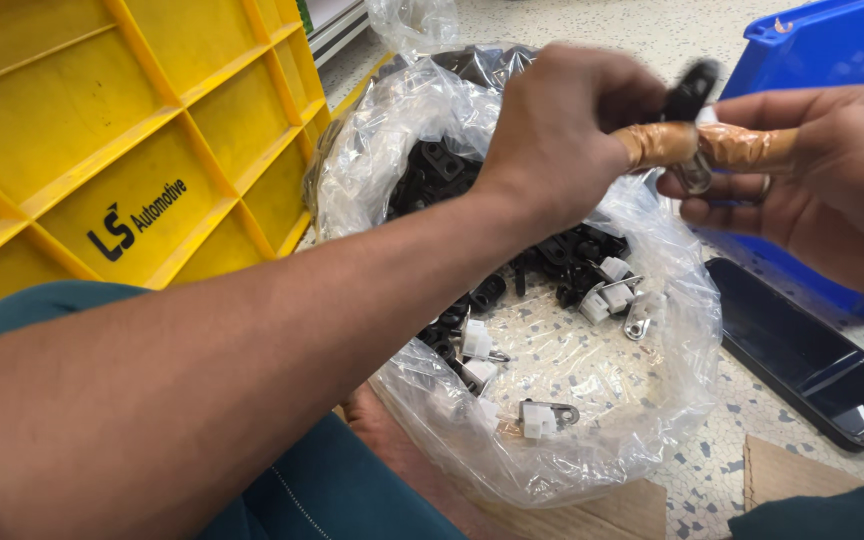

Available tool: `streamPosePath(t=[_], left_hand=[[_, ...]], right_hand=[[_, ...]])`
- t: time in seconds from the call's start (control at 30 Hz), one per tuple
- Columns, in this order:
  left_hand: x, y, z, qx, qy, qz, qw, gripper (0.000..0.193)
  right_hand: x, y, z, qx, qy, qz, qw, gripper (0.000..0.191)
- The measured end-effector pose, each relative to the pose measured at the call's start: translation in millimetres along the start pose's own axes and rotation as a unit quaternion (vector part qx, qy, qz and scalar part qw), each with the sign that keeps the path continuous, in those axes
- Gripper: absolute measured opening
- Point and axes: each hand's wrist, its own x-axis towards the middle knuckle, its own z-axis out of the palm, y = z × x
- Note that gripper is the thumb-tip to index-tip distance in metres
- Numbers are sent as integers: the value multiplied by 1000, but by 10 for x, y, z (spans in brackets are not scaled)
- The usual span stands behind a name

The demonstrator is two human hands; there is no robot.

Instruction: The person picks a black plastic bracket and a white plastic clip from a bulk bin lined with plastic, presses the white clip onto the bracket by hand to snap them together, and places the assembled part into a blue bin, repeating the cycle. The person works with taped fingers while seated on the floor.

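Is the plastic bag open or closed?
Open. The plastic bag is spread wide on the floor, showing black parts and white clips inside.

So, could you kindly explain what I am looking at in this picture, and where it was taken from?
The camera sits on a person's head and looks down at their own two bare hands. The left hand and right hand, both with taped fingers, together pinch a small black clip. Below, on the speckled floor, an open clear plastic bag holds more black clips and white and metal pieces. A yellow crate stands on the left, a blue bin on the right, with a dark phone beside it.
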Motion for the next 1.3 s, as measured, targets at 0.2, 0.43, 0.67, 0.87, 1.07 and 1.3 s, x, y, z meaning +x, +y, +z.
streamPosePath(t=[0.2, 0.43, 0.67, 0.87, 1.07, 1.3], left_hand=[[-43, 58, 32, 98, 26, 132, 986, 19], [29, -8, 119, -479, -91, -379, 786, 31], [-28, -42, 122, -222, -85, -266, 934, 32], [-27, -127, 172, -385, -67, -302, 869, 35], [26, -181, 153, -513, -45, -289, 807, 39], [-26, 127, 160, -477, -68, -424, 766, 27]], right_hand=[[120, 10, -103, 30, 4, 95, 995, 37], [-107, -38, 101, -238, 81, -181, 951, 30], [-164, -111, 277, -162, 176, -18, 971, 25], [-233, -83, 290, -161, 132, -114, 971, 26], [-86, -2, 80, 86, 26, 13, 996, 26], [27, 28, -24, 75, 8, 48, 996, 37]])
